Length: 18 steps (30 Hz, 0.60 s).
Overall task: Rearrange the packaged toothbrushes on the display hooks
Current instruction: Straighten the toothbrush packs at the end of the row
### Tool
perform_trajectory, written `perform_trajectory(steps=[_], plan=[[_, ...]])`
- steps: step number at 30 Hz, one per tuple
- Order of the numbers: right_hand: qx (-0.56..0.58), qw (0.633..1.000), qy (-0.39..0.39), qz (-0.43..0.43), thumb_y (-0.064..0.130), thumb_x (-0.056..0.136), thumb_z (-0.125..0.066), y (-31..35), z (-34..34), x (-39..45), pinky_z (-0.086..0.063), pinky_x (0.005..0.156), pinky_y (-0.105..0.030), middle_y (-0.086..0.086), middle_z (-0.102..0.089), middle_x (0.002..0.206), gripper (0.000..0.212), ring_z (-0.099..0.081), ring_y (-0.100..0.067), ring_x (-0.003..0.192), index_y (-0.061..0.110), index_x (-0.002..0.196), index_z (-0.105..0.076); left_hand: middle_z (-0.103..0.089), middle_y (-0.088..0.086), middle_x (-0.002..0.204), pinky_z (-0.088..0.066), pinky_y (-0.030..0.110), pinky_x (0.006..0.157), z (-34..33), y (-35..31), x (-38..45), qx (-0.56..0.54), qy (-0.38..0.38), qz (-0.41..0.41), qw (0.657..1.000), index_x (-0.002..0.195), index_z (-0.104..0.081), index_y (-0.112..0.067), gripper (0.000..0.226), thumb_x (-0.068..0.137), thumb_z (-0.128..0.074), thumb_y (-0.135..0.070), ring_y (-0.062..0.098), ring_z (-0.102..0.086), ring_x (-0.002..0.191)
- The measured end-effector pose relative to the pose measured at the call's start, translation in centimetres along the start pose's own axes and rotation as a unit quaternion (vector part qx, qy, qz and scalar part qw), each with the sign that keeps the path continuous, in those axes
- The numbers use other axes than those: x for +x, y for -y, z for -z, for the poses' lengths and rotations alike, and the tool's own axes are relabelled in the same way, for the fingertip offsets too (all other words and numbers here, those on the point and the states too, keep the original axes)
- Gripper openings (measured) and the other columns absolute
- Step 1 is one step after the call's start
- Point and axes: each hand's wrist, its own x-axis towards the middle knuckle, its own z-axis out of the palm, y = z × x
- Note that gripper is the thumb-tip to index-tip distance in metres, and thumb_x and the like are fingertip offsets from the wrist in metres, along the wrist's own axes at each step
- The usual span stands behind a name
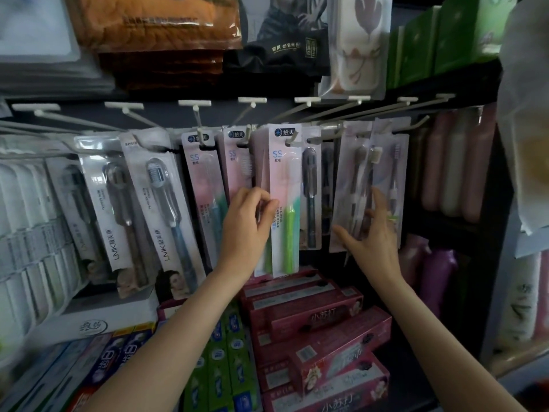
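Red toothpaste boxes (pixel 320 319) lie stacked on the lower shelf, with green toothpaste boxes (pixel 225 361) just to their left and blue ones (pixel 124 349) further left. Folded orange towels (pixel 160 22) in clear wrap sit on the top shelf. Pink bottles (pixel 457 165) (upright) stand at right.

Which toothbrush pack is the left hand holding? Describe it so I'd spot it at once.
Find the row of white display hooks under the shelf. Near the middle hangs a pink pack with a green toothbrush, pinched at its edge by the left hand. Neighbouring packs hold teal or dark brushes; only this handle is bright green.
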Motion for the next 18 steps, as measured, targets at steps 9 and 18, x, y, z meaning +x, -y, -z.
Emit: perform_trajectory(steps=[9,18], plan=[[-0.181,0.983,-0.012,-0.03,0.051,0.083,-0.056,-0.1,-0.2,0.2,-0.04,0.068,-0.035,-0.018,-0.046,0.132,0.078,-0.052,-0.038,0.111,0.032,0.146,-0.013,-0.047,0.001,0.081,-0.035,0.015,0.064,0.0,0.0,-0.1,-0.01,0.001,0.01,1.0,0.082,-0.056,-0.007,0.015,0.09,-0.056,-0.02,0.016,-0.047,0.068],[-0.311,0.948,0.028,-0.053,0.046,0.083,-0.062,2.3,-1.5,2.1,-0.047,0.067,-0.039,-0.022,-0.031,0.132,0.084,-0.044,-0.037,0.111,0.016,0.145,-0.015,-0.047,0.002,0.079,-0.033,0.014,0.064,1.4,0.4,0.5,0.052,0.003,-0.037,0.998,0.08,-0.055,-0.006,0.016,0.09,-0.057,-0.019,0.015,-0.046,0.067]])
